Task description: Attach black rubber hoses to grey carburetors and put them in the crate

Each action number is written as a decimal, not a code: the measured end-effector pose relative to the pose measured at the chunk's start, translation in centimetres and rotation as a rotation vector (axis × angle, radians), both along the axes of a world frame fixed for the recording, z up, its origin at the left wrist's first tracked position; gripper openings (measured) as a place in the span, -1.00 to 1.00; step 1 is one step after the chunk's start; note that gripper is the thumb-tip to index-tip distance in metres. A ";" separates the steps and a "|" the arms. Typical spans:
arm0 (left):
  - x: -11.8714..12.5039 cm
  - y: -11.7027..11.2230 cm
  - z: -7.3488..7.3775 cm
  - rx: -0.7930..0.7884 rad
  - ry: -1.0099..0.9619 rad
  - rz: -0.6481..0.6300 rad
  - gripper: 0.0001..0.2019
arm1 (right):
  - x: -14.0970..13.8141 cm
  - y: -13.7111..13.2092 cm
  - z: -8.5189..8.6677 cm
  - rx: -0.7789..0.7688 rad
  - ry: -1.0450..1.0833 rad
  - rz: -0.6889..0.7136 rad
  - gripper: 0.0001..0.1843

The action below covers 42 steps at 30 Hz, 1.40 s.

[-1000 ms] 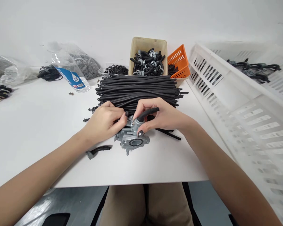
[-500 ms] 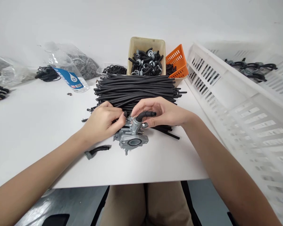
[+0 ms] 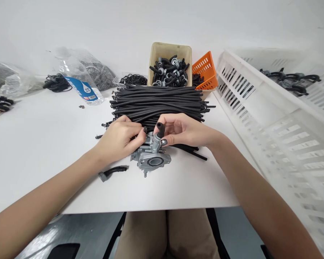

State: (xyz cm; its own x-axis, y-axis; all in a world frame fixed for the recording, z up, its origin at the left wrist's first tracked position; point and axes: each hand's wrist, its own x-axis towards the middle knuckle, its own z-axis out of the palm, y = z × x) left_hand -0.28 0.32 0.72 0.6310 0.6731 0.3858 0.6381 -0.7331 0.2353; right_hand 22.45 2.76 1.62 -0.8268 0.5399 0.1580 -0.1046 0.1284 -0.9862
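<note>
A grey metal carburetor (image 3: pixel 151 158) sits on the white table, its round bore facing me. My left hand (image 3: pixel 124 136) is closed around its left side. On top is a metal cap (image 3: pixel 156 144) with a bent black rubber elbow (image 3: pixel 160 130) rising from it, the open end pointing toward me. My right hand (image 3: pixel 182 131) pinches the cap between thumb and fingers; the far fingertips are partly hidden. A second cap with a black elbow (image 3: pixel 112 172) lies loose on the table, near my left forearm.
Behind my hands lies a pile of black rubber hoses (image 3: pixel 159 102). Beyond it stand a beige bin (image 3: pixel 152 61) of capped elbows and an orange basket (image 3: pixel 209 70). A clear bottle (image 3: pixel 82 86) leans at the left; a white crate (image 3: pixel 259 90) holding carburetors borders the right.
The elbow on the carburetor has turned from pointing right to pointing toward me, with my right fingers on its cap. My left hand keeps its hold.
</note>
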 end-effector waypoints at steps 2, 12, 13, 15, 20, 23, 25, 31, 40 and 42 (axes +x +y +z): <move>0.0 0.0 0.0 0.001 0.001 0.004 -0.61 | -0.1 0.0 -0.2 -0.009 -0.007 -0.035 -0.67; -0.1 0.1 -0.2 0.029 0.009 -0.010 -0.61 | -1.0 -0.4 -0.2 0.229 -0.048 -0.184 -0.79; -0.2 0.1 -0.2 0.031 0.007 -0.012 -0.61 | -1.1 -0.5 -0.3 0.227 -0.049 -0.204 -0.76; -0.2 0.2 -0.2 0.031 0.004 -0.014 -0.61 | -1.3 -0.5 -0.4 0.211 -0.048 -0.219 -0.69; -0.1 0.1 -0.1 0.024 -0.003 -0.015 -0.61 | 0.2 0.0 0.5 0.161 0.016 -0.142 -0.56; -0.1 0.1 -0.1 0.015 0.002 -0.014 -0.61 | 1.2 0.2 0.9 0.172 0.071 -0.178 -0.45; -0.1 0.1 0.0 0.012 0.006 -0.014 -0.61 | 1.3 0.3 1.0 0.200 0.088 -0.180 -0.49; -0.1 0.0 0.0 0.015 0.002 -0.006 -0.61 | 0.9 0.3 1.2 0.296 0.071 -0.287 -0.74; 0.0 -0.1 0.0 0.006 0.000 0.002 -0.62 | 1.6 0.1 2.1 0.300 0.043 -0.432 -0.61; 0.0 -0.1 0.0 0.005 0.000 0.001 -0.62 | 1.5 -0.2 2.1 0.263 0.076 -0.380 -0.60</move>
